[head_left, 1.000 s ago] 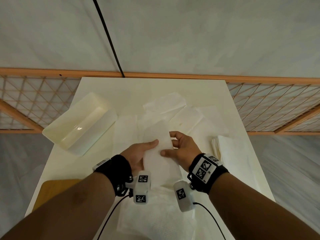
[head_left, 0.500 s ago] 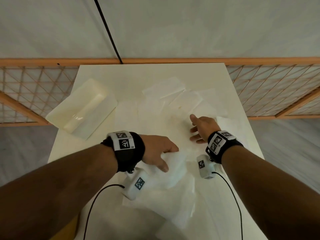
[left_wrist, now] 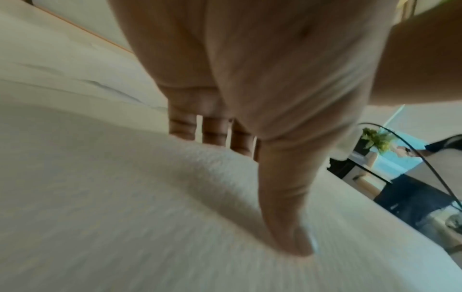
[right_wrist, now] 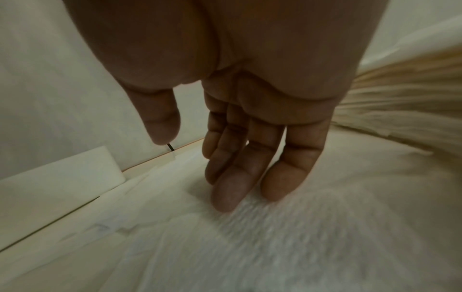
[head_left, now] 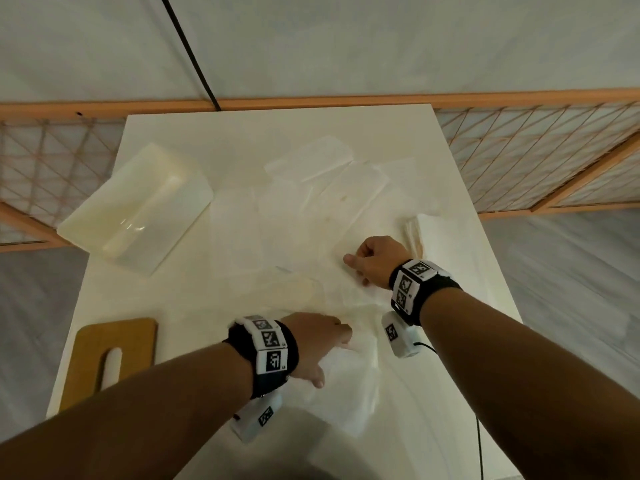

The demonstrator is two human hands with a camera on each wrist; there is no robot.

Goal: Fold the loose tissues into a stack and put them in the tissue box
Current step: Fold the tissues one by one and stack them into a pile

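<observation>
Several loose white tissues (head_left: 304, 209) lie spread over the middle of the white table (head_left: 242, 133). My left hand (head_left: 332, 355) presses flat, fingers and thumb straight, on a folded tissue (head_left: 349, 393) near the front edge; the left wrist view shows that hand (left_wrist: 257, 189) on the tissue (left_wrist: 125, 197). My right hand (head_left: 360, 268) touches a loose tissue (head_left: 332, 285) with its fingertips (right_wrist: 225, 199), holding nothing. The cream tissue box (head_left: 138, 206) lies open at the back left. A stack of folded tissues (head_left: 436, 233) sits just right of my right hand.
A wooden board with a slot (head_left: 110, 362) lies at the front left of the table. An orange lattice railing (head_left: 536, 150) runs behind the table and a black cable (head_left: 194, 60) crosses the wall. The box (right_wrist: 57, 173) and the stack (right_wrist: 400, 98) flank my right hand.
Both hands held one folded tissue up a second ago. My left hand has laid it on the near pile and presses it; my right hand let go and went onto a loose tissue.
</observation>
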